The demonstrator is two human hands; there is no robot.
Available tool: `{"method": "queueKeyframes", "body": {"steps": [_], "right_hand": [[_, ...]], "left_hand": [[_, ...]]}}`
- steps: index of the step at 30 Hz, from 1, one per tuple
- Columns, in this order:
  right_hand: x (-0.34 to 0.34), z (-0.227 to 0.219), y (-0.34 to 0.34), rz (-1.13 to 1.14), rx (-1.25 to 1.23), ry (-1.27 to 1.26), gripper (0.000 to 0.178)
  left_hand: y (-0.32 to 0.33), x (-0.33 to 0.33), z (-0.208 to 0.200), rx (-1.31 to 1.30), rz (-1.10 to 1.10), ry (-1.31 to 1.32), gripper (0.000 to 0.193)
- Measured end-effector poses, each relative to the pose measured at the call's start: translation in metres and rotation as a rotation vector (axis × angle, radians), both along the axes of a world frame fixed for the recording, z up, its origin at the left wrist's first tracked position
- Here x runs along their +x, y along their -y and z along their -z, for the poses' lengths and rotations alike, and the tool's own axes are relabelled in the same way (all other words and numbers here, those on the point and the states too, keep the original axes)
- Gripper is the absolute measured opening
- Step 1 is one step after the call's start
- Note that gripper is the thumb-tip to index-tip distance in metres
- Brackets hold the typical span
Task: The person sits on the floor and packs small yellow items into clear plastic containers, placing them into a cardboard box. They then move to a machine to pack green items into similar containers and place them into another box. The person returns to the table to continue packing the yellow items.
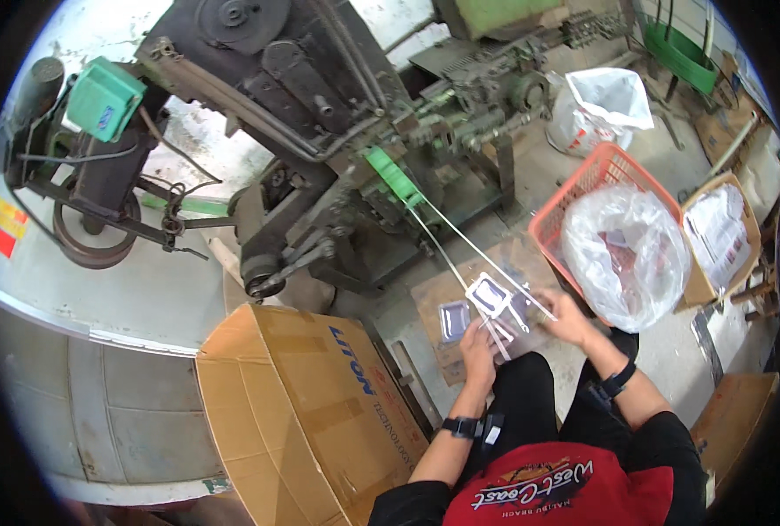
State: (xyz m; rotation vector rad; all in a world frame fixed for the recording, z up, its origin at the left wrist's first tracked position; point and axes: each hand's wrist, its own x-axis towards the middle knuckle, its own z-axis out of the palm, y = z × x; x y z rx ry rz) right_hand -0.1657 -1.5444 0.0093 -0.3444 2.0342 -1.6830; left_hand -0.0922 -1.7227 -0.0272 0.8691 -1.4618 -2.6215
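White-edged frame (491, 296) sits near left hand (478, 352) and right hand (569, 319), whose hold I cannot tell.

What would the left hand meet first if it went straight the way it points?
Probably the white-rimmed rectangular piece with dark centre, just ahead; depth is unclear, so the thin pale left rail may come first.
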Motion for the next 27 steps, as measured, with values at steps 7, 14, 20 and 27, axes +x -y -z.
{"method": "queueKeyframes", "body": {"steps": [7,14,20,27], "right_hand": [[-0.133,-0.116,0.070,-0.330,0.422,-0.736,0.079],[-0.208,-0.150,0.185,-0.389,0.801,-0.896,0.073],[-0.215,-0.147,0.197,-0.362,0.767,-0.786,0.057],[-0.136,-0.136,0.114,-0.343,0.455,-0.728,0.027]], "left_hand": [[0.050,0.022,-0.014,0.235,0.116,0.140,0.043],[0.048,0.046,-0.011,0.394,0.338,0.179,0.057],[0.033,0.034,-0.040,0.417,0.420,0.064,0.063],[0.000,0.016,-0.066,0.470,0.326,-0.039,0.061]]}}
